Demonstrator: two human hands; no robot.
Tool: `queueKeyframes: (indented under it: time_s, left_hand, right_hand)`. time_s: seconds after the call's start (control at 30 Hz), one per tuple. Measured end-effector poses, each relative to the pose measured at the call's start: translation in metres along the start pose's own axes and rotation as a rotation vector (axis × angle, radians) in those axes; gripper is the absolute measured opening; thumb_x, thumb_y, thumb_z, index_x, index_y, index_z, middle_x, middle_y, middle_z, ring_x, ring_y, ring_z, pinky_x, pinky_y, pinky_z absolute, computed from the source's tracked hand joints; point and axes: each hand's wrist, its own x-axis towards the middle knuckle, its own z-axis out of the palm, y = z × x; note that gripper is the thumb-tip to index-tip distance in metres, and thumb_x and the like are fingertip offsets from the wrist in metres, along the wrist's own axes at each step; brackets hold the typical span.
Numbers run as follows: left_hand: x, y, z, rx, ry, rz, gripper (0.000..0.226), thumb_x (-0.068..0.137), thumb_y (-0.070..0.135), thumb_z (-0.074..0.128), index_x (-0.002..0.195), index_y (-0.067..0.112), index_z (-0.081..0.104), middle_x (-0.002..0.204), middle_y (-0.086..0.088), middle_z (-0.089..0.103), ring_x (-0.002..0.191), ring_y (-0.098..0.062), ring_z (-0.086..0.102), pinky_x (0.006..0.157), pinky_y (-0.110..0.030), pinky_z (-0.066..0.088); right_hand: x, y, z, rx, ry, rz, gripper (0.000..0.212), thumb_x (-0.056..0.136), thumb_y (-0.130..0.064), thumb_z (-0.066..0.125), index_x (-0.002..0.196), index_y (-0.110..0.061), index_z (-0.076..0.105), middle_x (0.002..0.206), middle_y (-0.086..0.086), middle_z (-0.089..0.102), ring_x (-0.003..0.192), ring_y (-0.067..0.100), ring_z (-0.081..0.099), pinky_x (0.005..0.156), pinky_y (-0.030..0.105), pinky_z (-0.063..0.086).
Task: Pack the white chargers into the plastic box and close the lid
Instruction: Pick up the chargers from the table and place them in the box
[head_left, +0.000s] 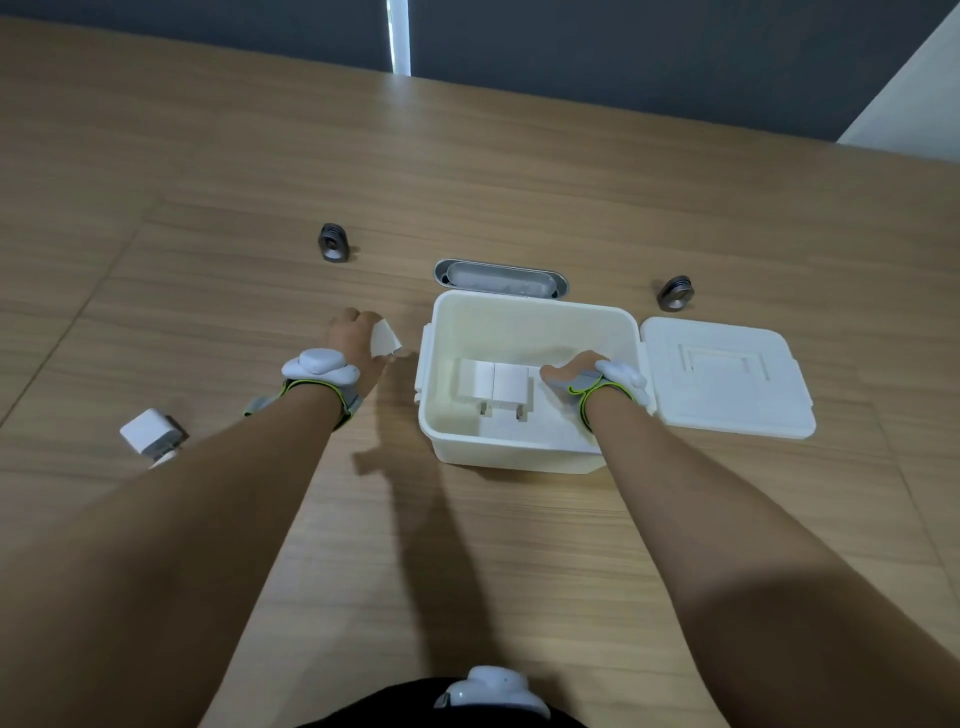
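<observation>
The white plastic box stands open on the wooden table, its lid lying flat to the right. Two white chargers lie side by side inside, prongs toward me. My right hand reaches into the box just right of them; whether it holds anything is hidden. My left hand is just left of the box, closed on a white charger. Another white charger lies on the table at the far left.
A silver oval cable hatch is set in the table behind the box. Two small dark round devices stand at the back left and back right. The table's far edge meets a dark wall.
</observation>
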Motion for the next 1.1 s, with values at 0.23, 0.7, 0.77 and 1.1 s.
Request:
queueKeyframes:
  time_s: [0.23, 0.7, 0.77, 1.1]
  left_hand:
    - [0.013, -0.001, 0.014, -0.026, -0.042, -0.010, 0.055, 0.081, 0.018, 0.066, 0.131, 0.004, 0.048, 0.126, -0.022, 0.051, 0.113, -0.042, 0.047, 0.090, -0.046, 0.042]
    - [0.026, 0.002, 0.013, 0.004, -0.077, -0.008, 0.055, 0.083, 0.020, 0.064, 0.133, 0.004, 0.046, 0.128, -0.022, 0.049, 0.116, -0.040, 0.046, 0.091, -0.043, 0.042]
    - [0.025, 0.003, 0.014, -0.017, -0.058, -0.012, 0.054, 0.083, 0.020, 0.064, 0.132, 0.004, 0.047, 0.127, -0.022, 0.050, 0.115, -0.040, 0.047, 0.091, -0.042, 0.041]
    - [0.023, 0.005, 0.008, -0.032, 0.030, 0.037, 0.053, 0.082, 0.014, 0.065, 0.131, 0.005, 0.048, 0.127, -0.021, 0.050, 0.115, -0.042, 0.046, 0.093, -0.046, 0.041]
  right_hand:
    - [0.013, -0.002, 0.012, -0.043, 0.037, 0.067, 0.042, 0.084, -0.056, 0.048, 0.089, -0.015, 0.054, 0.093, 0.009, 0.055, 0.091, 0.027, 0.053, 0.076, 0.033, 0.037]
    - [0.008, -0.007, -0.002, -0.223, -0.145, 0.049, 0.046, 0.105, -0.028, 0.017, 0.144, -0.013, 0.033, 0.148, 0.016, 0.038, 0.137, 0.031, 0.035, 0.118, 0.047, 0.019]
    - [0.009, -0.006, -0.002, -0.273, -0.132, 0.029, 0.045, 0.104, -0.028, 0.019, 0.145, -0.014, 0.034, 0.145, 0.017, 0.041, 0.134, 0.031, 0.039, 0.118, 0.046, 0.019]
    - [0.004, -0.006, -0.006, -0.225, -0.107, 0.014, 0.049, 0.103, -0.023, 0.026, 0.149, -0.006, 0.021, 0.155, 0.015, 0.026, 0.142, 0.032, 0.027, 0.115, 0.043, 0.027]
